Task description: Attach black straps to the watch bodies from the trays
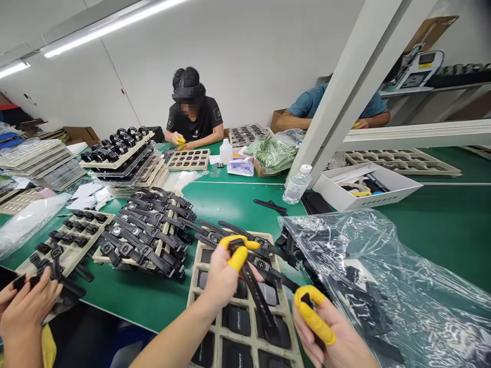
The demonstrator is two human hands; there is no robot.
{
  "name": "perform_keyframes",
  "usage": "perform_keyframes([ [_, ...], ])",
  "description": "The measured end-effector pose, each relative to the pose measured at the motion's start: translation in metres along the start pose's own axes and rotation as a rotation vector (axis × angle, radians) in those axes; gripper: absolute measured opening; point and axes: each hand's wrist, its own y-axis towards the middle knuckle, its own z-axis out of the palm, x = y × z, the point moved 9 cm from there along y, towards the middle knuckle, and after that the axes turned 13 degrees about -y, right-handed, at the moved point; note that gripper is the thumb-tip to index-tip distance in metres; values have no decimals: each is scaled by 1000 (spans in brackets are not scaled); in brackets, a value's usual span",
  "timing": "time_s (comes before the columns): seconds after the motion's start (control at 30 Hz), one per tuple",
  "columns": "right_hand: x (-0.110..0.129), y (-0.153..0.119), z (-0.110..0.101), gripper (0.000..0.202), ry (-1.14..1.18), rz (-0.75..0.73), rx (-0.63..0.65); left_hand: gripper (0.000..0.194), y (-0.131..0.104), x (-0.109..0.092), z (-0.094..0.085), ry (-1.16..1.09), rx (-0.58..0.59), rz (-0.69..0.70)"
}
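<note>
far left: a co-worker's hands [23, 312] at the desk [226, 202] edge, fingers on small black parts beside a beige tray [67, 250] of watch bodies. behind it, stacked trays [118, 156] carry more bodies, and a fanned pile of strapped watches [149, 230] lies on the green mat.

centre: your left hand [222, 278], thumb and forefinger in yellow finger cots, has its grip closed in a pinch on the top end of a black strap [255, 299]. the strap hangs down and slants right over the pulp tray [199, 286], whose square pockets hold dark watch bodies. judged by its sag, the strap is soft rubber: light, limp, a little tacky, matte. take it near the end, where it is stiffest, since a hold at mid-length would probably let it flop.

right of centre: your right hand [330, 332], also in cots, has its grip closed on a small black piece [307, 299]; what that piece is cannot be told. it looks short and smooth, so pinch it across its flat faces.

right: a crinkled clear bag [387, 276] of black parts, thin and slippery; beyond it a white box [368, 186] and a water bottle [297, 185].

rear: two seated people work across the desk.
</note>
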Motion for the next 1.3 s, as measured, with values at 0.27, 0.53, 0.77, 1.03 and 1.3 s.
perform_keyframes([
  [0.27,9,5,29,58,42,-19,59,52,-34,1,53,821,654,268],
  [0.53,0,1,28,53,167,9,106,53,-40,6,58,1024,843,265],
  [0.77,5,0,39,48,352,-23,122,53,-42,2,61,1053,824,318],
  [1.03,-3,2,34,53,288,18,103,40,-48,1,68,1279,832,398],
  [1.3,-9,1,32,57,174,71,131,31,-57,15,67,1567,915,514],
])
